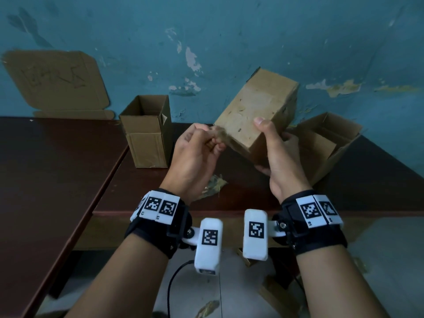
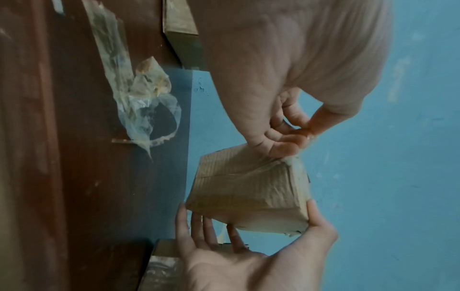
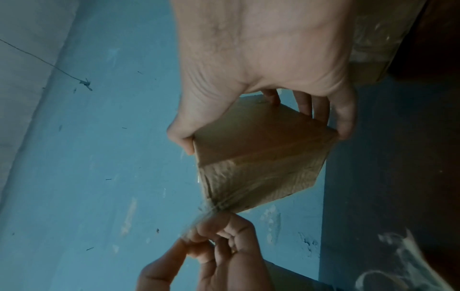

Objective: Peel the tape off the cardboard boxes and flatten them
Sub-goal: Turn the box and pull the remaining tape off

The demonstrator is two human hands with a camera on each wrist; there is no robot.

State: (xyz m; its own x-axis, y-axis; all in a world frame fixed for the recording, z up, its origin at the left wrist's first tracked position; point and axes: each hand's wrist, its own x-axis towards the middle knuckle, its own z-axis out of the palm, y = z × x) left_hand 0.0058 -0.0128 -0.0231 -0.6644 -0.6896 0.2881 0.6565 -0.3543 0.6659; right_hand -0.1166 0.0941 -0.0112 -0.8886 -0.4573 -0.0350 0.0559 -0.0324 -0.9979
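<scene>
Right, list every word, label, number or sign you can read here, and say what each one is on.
Flat cardboard sheet against the wall: hand-drawn marks, too faint to read.
Wrist bands: black-and-white square code patterns, no words; tiny characters beneath them are too small to read.
Held box, open box: no print visible.

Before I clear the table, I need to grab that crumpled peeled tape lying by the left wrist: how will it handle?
The crumpled tape looks thin and clear, so probably floppy and very light. Cardboard fibres cling to it, so it is likely still sticky.

Tan cardboard box [image 1: 257,111], dark red-brown table [image 1: 57,157], peeling blue wall [image 1: 229,31]
</scene>
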